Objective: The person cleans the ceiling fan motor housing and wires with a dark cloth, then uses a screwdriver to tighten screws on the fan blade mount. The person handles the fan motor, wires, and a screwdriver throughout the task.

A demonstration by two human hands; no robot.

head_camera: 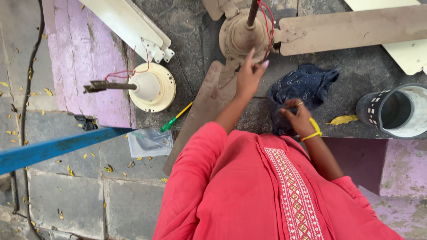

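Two hands work: left hand [250,73] spread on the dusty brown fan motor [242,35], right hand [297,116] pinching dark-blue cloth [307,86].

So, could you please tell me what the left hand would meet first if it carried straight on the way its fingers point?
Most likely the brown fan's motor housing: the left hand reaches up toward it, fingertips almost touching, though depth is unclear.

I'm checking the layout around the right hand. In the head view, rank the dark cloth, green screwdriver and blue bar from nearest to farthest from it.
From the right hand:
1. Dark cloth: touching it, just above.
2. Green screwdriver: on the ground, far side of the body.
3. Blue bar: at the picture's left edge.
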